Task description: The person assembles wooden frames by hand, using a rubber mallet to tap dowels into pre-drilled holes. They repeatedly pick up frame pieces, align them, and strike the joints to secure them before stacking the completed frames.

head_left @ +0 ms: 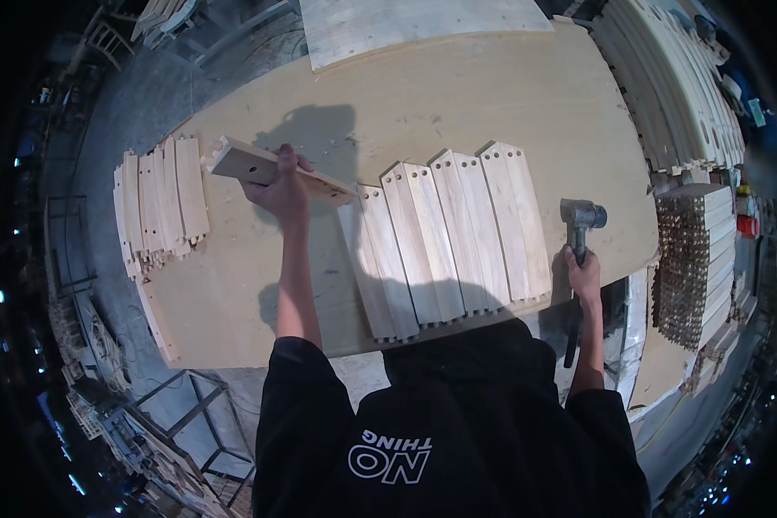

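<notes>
My left hand point(278, 188) is closed around a pale wooden slat point(236, 163), raised above the table and tilted. Holes show along the slat's face, and a dowel-like peg sticks out of its left end. In my right hand point(584, 276) is the handle of a mallet point(584, 213), its grey and black head pointing away from me near the table's right edge. Between my hands lies a row of wooden slats point(457, 233), side by side. Their far ends have drilled holes, some cut at an angle, and short pegs show at their near ends.
More slats point(162, 198) are piled at the left of the table point(492, 104), with a single strip point(157, 321) nearer me. A light board point(432, 26) lies at the back. Long curved wooden parts point(665, 95) and stacked pieces point(695, 259) stand at right. A metal frame point(200, 414) stands lower left.
</notes>
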Demonstrator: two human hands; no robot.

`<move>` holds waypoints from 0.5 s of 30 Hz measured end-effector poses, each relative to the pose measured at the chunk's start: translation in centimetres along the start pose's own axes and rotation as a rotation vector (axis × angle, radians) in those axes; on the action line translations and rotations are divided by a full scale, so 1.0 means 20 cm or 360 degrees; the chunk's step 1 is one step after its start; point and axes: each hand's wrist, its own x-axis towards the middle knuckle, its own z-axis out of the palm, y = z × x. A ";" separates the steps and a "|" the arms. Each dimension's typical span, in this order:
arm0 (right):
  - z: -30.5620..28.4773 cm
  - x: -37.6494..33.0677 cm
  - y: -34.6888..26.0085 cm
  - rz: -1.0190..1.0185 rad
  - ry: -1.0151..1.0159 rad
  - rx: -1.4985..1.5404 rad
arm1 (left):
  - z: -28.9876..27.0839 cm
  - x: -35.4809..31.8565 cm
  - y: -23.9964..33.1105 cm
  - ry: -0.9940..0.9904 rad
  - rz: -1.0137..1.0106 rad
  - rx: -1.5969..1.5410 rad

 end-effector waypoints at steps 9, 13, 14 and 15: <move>0.01 0.04 -0.06 0.0081 -0.0003 -0.0111 | 0.18 -0.05 -0.03 -0.0241 0.0124 -0.0155; 0.02 0.03 -0.07 0.0029 0.0065 -0.0173 | 0.19 -0.04 -0.06 -0.0245 0.0074 -0.0100; 0.02 0.03 -0.07 0.0040 0.0062 -0.0162 | 0.20 -0.03 -0.06 -0.0269 0.0060 -0.0063; 0.01 0.03 -0.07 0.0053 0.0061 -0.0152 | 0.20 -0.03 -0.07 -0.0293 0.0046 -0.0028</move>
